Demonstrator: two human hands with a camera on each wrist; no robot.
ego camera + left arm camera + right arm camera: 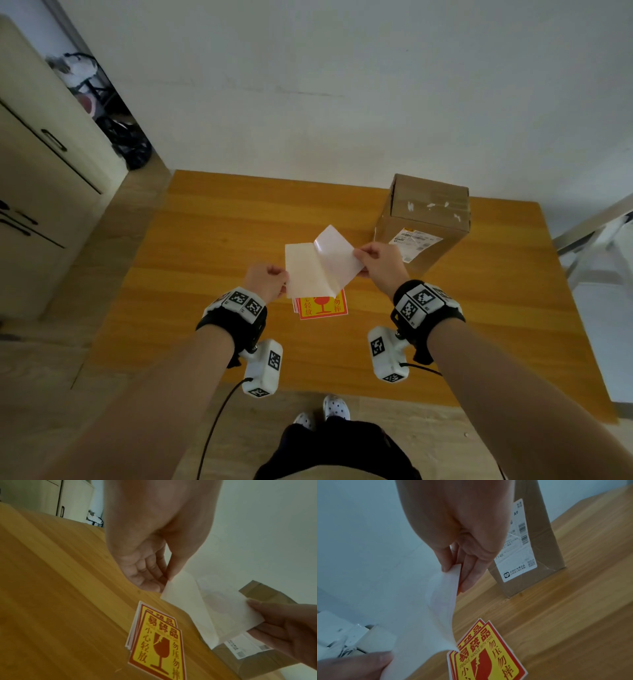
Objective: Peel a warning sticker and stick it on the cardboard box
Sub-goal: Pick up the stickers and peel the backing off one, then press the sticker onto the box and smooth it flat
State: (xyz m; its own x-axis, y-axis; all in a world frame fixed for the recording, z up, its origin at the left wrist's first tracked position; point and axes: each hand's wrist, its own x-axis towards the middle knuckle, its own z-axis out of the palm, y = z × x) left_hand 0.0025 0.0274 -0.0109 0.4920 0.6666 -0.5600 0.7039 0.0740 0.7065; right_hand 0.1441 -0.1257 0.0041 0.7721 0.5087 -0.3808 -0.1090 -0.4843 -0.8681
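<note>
Above the wooden table (205, 274) I hold a sticker sheet that is parting into two white layers. My left hand (285, 282) pinches the left edge of the matte layer (305, 270). My right hand (359, 263) pinches the glossy layer (337, 253), which is lifted up and to the right. In the left wrist view a faint reddish print shows through that right layer (223, 608). The two layers stay joined along the near edge. A stack of red and yellow warning stickers (322, 306) lies on the table under the sheet. The cardboard box (428, 219) stands upright at the back right, just beyond my right hand.
A white shipping label (411, 240) covers the box's near face. A cream cabinet (41, 171) stands left of the table, with dark clutter (130, 144) in the corner behind it. The white wall runs along the table's far edge. My feet (335, 407) are at the near edge.
</note>
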